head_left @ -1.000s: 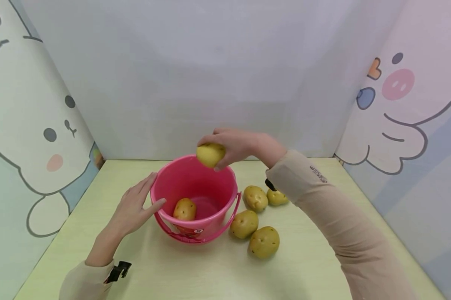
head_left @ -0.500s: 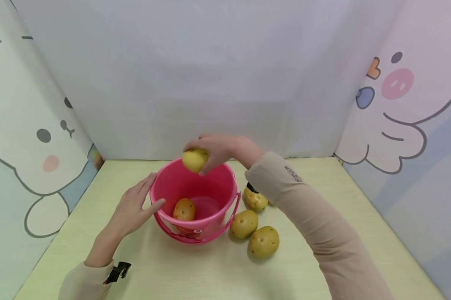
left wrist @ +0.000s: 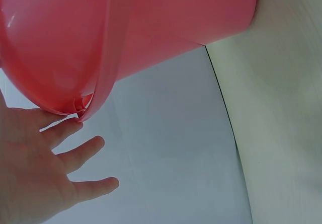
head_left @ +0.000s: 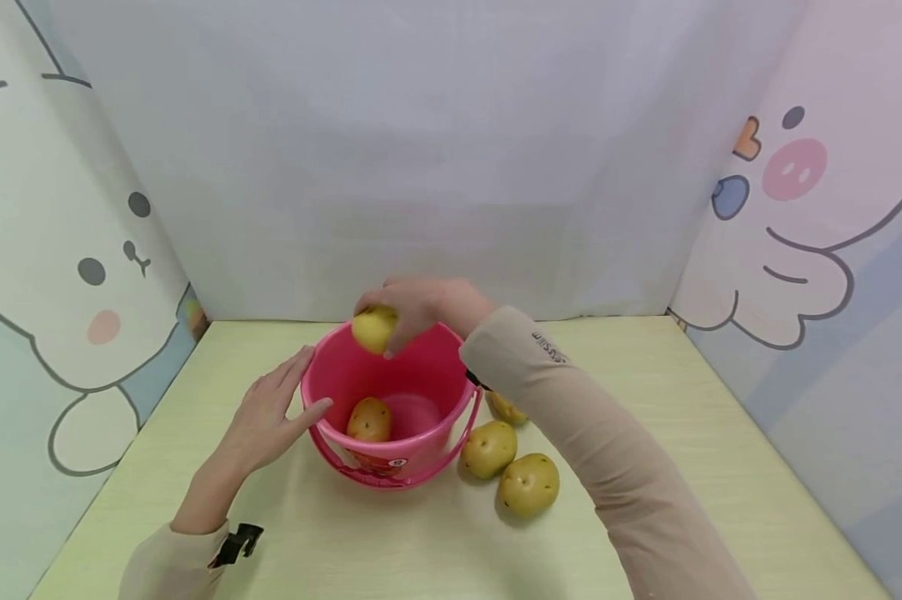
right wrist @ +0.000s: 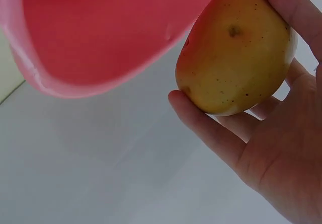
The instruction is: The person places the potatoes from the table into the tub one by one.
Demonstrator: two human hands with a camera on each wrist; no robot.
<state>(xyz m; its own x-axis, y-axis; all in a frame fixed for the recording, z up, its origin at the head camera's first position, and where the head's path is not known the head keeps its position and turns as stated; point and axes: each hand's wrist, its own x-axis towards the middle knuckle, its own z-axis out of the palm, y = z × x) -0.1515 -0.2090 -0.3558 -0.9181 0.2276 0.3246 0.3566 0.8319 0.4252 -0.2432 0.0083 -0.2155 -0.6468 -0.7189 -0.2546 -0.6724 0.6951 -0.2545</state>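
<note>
My right hand (head_left: 413, 308) grips a yellow potato (head_left: 374, 328) over the far part of a pink bucket (head_left: 451, 367). Close up in the right wrist view, fingers and thumb wrap the speckled potato (right wrist: 236, 53) beside the bucket's rim. My left hand (head_left: 274, 412) rests at the bucket's left rim, its fingers straight and the thumb over the edge. In the left wrist view the fingertips of that spread hand (left wrist: 40, 158) are right at the rim near the handle joint. One potato (head_left: 369, 419) lies inside the bucket. Its pink handle (head_left: 462, 437) hangs down at the front.
Right of the bucket, on the pale yellow-green table (head_left: 391, 550), lie two potatoes, a nearer potato (head_left: 529, 485) and another potato (head_left: 488, 449). A third potato (head_left: 508, 409) is partly hidden by the right sleeve (head_left: 563, 425). A whitish wall (head_left: 436, 167) stands behind.
My right hand has carried its potato left and slightly down, farther over the bucket. The sleeve now covers more of the potatoes on the right. My left hand stays in place.
</note>
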